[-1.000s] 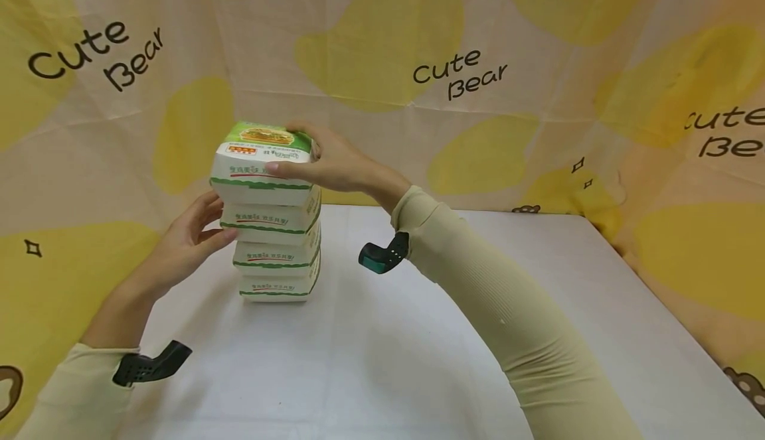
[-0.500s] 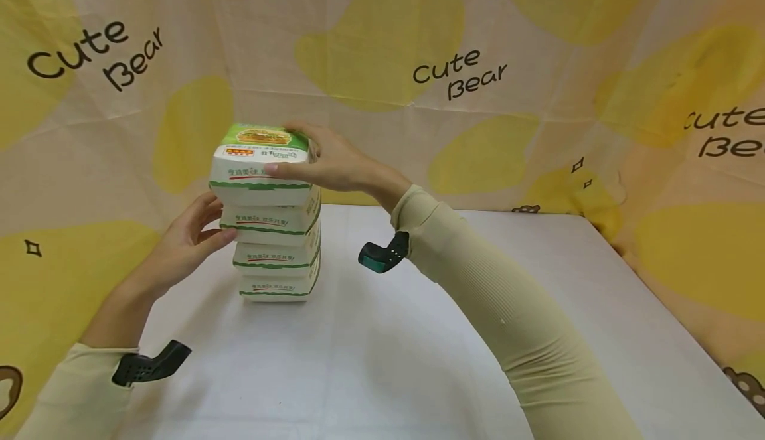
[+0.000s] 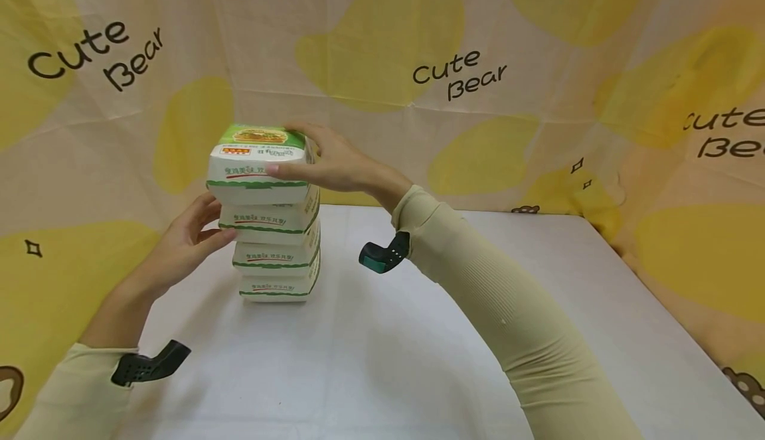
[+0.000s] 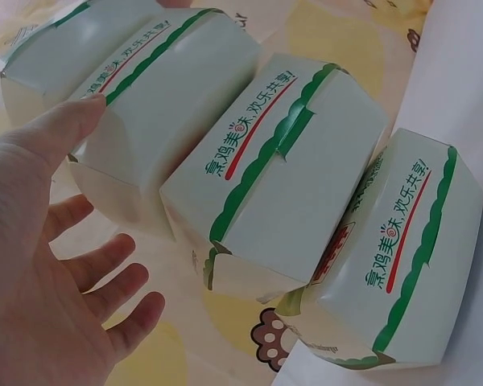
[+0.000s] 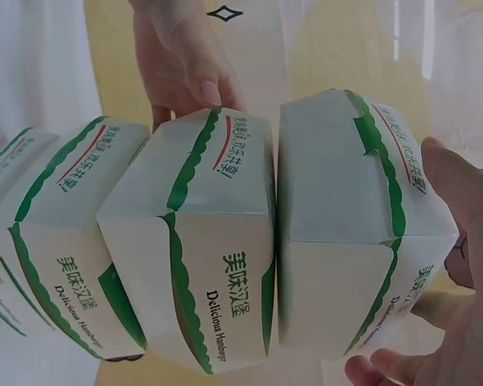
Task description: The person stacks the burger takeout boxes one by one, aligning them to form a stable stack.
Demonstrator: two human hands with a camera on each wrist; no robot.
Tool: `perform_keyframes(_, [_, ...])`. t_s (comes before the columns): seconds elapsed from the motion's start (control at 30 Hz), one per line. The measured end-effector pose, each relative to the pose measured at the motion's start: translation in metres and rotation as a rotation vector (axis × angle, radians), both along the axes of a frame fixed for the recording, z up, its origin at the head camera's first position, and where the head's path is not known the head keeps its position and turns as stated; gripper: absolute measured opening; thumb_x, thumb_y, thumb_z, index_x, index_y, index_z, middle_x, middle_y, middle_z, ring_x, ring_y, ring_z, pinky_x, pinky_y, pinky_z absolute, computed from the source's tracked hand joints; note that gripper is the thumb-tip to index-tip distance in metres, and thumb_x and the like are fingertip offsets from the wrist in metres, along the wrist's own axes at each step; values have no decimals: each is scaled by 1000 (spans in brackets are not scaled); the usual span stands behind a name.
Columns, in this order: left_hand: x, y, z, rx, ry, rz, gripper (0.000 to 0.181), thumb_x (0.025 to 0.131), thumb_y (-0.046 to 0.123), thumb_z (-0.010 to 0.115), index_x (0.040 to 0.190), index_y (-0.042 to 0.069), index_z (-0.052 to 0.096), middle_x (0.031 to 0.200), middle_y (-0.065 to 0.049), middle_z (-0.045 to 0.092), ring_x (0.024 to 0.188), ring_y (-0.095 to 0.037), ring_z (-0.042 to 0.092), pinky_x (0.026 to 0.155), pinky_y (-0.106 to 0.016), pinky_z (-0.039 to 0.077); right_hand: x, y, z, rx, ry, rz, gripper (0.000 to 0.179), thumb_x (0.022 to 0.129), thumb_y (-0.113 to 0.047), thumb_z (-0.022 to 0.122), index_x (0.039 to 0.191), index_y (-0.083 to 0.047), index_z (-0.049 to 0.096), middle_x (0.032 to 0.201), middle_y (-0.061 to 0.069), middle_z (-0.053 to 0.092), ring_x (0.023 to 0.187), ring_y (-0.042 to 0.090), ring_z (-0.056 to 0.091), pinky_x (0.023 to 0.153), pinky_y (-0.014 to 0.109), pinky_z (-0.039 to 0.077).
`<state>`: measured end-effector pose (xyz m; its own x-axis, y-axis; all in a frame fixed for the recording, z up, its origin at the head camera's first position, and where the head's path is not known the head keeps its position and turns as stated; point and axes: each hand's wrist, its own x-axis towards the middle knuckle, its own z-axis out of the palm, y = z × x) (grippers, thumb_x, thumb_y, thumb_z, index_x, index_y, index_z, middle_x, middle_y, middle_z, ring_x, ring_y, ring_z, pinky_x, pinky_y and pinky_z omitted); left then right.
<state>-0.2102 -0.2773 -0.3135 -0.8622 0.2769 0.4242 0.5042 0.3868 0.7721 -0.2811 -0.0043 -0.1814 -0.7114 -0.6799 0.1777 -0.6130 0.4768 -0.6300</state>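
A stack of several white-and-green hamburger boxes stands on the white table (image 3: 382,373). My right hand (image 3: 335,161) grips the top hamburger box (image 3: 251,193) from its right side, thumb on the front face and fingers over the back edge. That box sits a little left of the ones below and tips slightly. Beside the second box (image 3: 263,218) is my left hand (image 3: 185,247), its thumb at that box's left front edge. The left wrist view shows its other fingers (image 4: 105,265) loosely bent and apart from the cardboard. Lower down are the third box (image 4: 274,177) and bottom box (image 4: 410,265).
A yellow patterned cloth (image 3: 382,48) with "Cute Bear" lettering hangs behind the table and along its right side. Black bands (image 3: 149,366) are worn at both wrists over pale sleeves (image 3: 508,307). White tabletop extends in front and to the right of the stack.
The top box has shifted slightly left and its upper face has tilted back a little under my right hand. My left hand stays in place.
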Motion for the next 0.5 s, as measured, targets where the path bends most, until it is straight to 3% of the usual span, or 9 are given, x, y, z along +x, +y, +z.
perform_keyframes(0.33, [-1,1,-2,-13,-2,2,70,99,1,58,159,23,28,140,20,49,127,2,44,94,-7,41,-2,2,1,-27,7,39,75,91,-44,69,155,-18,38,145,0,54,127,16,51,107,36,43])
perform_keyframes(0.5, [0,0,-1,-9,0,4,68,99,1,57,158,23,30,139,19,50,127,1,45,95,-7,41,-2,4,2,-20,28,40,73,91,-45,68,154,-19,40,147,-2,52,132,14,47,112,38,40])
